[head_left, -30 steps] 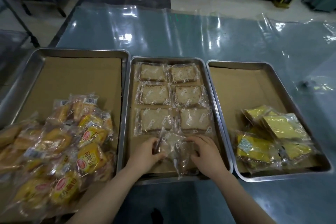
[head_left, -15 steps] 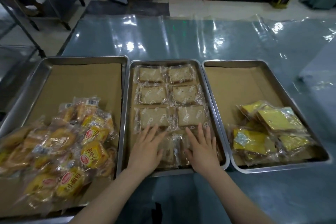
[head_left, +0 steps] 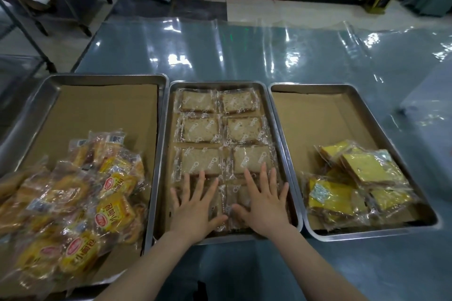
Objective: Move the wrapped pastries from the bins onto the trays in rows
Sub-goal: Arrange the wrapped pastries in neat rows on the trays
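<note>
**A:** What is on the table (head_left: 244, 56)?

**B:** Three metal trays side by side, seen from above by the person working. The middle tray (head_left: 217, 82) holds wrapped pastries (head_left: 200, 129), flat brown slices in clear film. They lie in neat rows of two, three rows in plain view.

**A:** And the hands?

**B:** Both lie flat on a fourth row at the near end of that tray. The left hand (head_left: 193, 208) presses on the left packet and the right hand (head_left: 264, 205) on the right packet (head_left: 234, 193). Fingers are straight and spread, gripping nothing. The fingertips reach the near edge of the third row.

**A:** What about the other trays?

**B:** The left tray (head_left: 105, 77) is lined with brown card (head_left: 110, 110). A loose heap of buns (head_left: 80, 203) in yellow-labelled wrappers fills its near half. The right tray (head_left: 342, 85), also lined with card, holds a smaller jumble of wrapped yellow cakes (head_left: 354, 183) at its near end. Shiny clear sheeting covers the table beyond.
</note>
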`<state>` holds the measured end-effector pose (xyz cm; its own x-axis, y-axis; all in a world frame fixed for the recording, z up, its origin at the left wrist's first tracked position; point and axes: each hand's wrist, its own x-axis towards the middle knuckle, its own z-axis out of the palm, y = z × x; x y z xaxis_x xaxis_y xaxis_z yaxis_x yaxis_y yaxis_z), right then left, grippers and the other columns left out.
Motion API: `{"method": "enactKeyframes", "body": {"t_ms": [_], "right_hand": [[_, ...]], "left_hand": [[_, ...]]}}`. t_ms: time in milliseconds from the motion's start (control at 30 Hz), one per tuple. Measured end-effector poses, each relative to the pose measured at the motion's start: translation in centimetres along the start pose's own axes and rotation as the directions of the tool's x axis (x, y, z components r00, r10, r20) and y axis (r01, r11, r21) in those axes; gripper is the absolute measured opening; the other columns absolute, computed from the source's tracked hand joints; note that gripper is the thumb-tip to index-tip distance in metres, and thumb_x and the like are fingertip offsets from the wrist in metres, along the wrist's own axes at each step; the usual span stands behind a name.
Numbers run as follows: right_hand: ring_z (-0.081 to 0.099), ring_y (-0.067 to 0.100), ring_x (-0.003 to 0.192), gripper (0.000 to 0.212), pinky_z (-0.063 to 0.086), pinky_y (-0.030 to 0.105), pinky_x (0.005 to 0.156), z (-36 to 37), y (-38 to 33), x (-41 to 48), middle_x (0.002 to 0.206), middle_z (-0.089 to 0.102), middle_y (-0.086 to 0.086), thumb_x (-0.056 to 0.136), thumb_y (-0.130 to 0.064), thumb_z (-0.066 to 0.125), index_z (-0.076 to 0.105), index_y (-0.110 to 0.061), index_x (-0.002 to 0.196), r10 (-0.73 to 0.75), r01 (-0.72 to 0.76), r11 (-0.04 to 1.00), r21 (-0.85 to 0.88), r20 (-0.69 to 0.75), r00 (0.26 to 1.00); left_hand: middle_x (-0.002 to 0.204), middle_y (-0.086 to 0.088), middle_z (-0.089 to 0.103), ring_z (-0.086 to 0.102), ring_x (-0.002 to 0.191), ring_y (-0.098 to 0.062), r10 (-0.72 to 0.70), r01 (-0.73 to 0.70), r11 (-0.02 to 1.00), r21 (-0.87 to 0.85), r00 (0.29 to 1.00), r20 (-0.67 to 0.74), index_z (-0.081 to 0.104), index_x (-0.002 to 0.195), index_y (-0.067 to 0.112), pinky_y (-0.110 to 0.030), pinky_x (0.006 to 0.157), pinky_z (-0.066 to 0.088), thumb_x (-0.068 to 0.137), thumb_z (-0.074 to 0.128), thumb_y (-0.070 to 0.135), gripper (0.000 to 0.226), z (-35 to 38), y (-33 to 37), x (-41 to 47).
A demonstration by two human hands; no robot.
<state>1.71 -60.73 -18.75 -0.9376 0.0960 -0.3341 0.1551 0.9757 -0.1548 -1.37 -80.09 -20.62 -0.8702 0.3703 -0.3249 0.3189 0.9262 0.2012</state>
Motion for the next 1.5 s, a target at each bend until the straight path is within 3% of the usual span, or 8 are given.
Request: {"method": "enactKeyframes", "body": {"t_ms": [367, 533, 700, 933, 1133, 1300, 1400, 1500], "right_hand": [[-0.033, 0.031, 0.137, 0.071, -0.017, 0.057, 0.108, 0.5, 1.0, 1.4, 0.155, -0.027, 0.004, 0.084, -0.071, 0.007, -0.013, -0.044, 0.147, -0.035, 0.032, 0.996, -0.078, -0.033, 0.999], [-0.031, 0.032, 0.138, 0.067, -0.016, 0.059, 0.107, -0.2, 0.4, 1.2, 0.152, -0.028, 0.002, 0.092, -0.065, 0.021, -0.007, -0.043, 0.148, -0.036, 0.032, 0.997, -0.073, -0.047, 0.998], [-0.027, 0.02, 0.141, 0.065, -0.015, 0.05, 0.113, -1.3, 0.5, -0.4, 0.156, -0.018, -0.006, 0.094, -0.059, 0.029, 0.004, -0.039, 0.15, -0.033, 0.046, 0.995, 0.088, -0.147, 0.989], [0.005, 0.01, 0.145, 0.048, 0.013, 0.035, 0.117, -2.8, 2.4, -4.1, 0.156, 0.024, -0.005, 0.095, -0.032, 0.052, 0.042, -0.028, 0.142, 0.068, 0.067, 0.931, 0.359, -0.351, 0.934], [0.05, 0.017, 0.123, 0.023, 0.047, 0.033, 0.095, -4.0, 7.7, -6.7, 0.127, 0.056, -0.002, 0.088, -0.007, 0.064, 0.068, -0.014, 0.109, 0.265, 0.051, 0.855, 0.516, -0.52, 0.812], [0.038, 0.025, 0.133, 0.037, 0.038, 0.04, 0.103, -4.9, 16.2, -6.2, 0.138, 0.048, 0.004, 0.083, 0.0, 0.064, 0.063, -0.017, 0.117, 0.341, 0.01, 0.867, 0.499, -0.607, 0.718], [0.015, 0.022, 0.145, 0.054, 0.028, 0.046, 0.111, -5.7, 21.9, -5.2, 0.153, 0.03, 0.001, 0.084, -0.009, 0.065, 0.049, -0.023, 0.134, 0.363, -0.097, 0.869, 0.486, -0.491, 0.792], [0.008, 0.023, 0.146, 0.065, 0.019, 0.044, 0.114, -6.1, 27.1, -3.8, 0.156, 0.02, -0.007, 0.085, -0.023, 0.068, 0.038, -0.028, 0.143, 0.199, -0.092, 0.956, 0.278, -0.386, 0.901]], "left_hand": [[0.15, -0.003, -0.032, -0.036, 0.13, -0.041, -0.035, 0.039, 0.992, 0.121, 0.999, -0.038, -0.027, 0.137, 0.047, -0.057, 0.104, -0.024, 0.075, 0.003, 0.08, 0.077, -0.7, -0.8, 1.6], [0.151, -0.003, -0.028, -0.028, 0.135, -0.04, -0.03, 0.035, 0.994, 0.103, 0.998, -0.055, -0.017, 0.143, 0.043, -0.056, 0.108, -0.017, 0.083, 0.015, 0.074, 0.075, -1.4, -0.7, 1.3], [0.151, 0.001, -0.025, -0.029, 0.137, -0.031, 0.054, -0.05, 0.998, 0.033, 0.989, -0.139, -0.023, 0.139, 0.044, -0.05, 0.107, -0.02, 0.089, 0.021, 0.066, 0.07, -3.3, -0.4, 0.3], [0.153, 0.008, -0.017, -0.023, 0.139, -0.015, 0.333, -0.341, 0.94, 0.006, 0.912, -0.241, -0.008, 0.143, 0.04, -0.038, 0.11, -0.016, 0.094, 0.025, 0.05, 0.06, -5.9, 2.5, -0.2], [0.152, 0.011, -0.009, -0.02, 0.139, -0.01, 0.412, -0.424, 0.905, 0.029, 0.857, -0.311, 0.005, 0.147, 0.035, -0.028, 0.105, -0.023, 0.096, 0.039, 0.042, 0.062, -6.2, 6.2, -0.4], [0.152, 0.01, -0.004, -0.015, 0.139, -0.011, 0.351, -0.37, 0.929, 0.005, 0.875, -0.334, 0.009, 0.146, 0.034, -0.032, 0.112, -0.013, 0.095, 0.044, 0.035, 0.061, -5.6, 10.4, 1.2], [0.15, 0.013, -0.005, -0.012, 0.139, -0.007, 0.278, -0.309, 0.95, -0.044, 0.902, -0.331, 0.011, 0.146, 0.036, -0.028, 0.111, -0.013, 0.095, 0.044, 0.035, 0.061, -4.9, 14.3, 1.7], [0.152, 0.014, 0.001, -0.002, 0.144, -0.01, 0.242, -0.281, 0.956, -0.087, 0.92, -0.307, 0.02, 0.147, 0.031, -0.024, 0.11, -0.011, 0.095, 0.044, 0.034, 0.057, -3.8, 18.6, 2.6]]}}
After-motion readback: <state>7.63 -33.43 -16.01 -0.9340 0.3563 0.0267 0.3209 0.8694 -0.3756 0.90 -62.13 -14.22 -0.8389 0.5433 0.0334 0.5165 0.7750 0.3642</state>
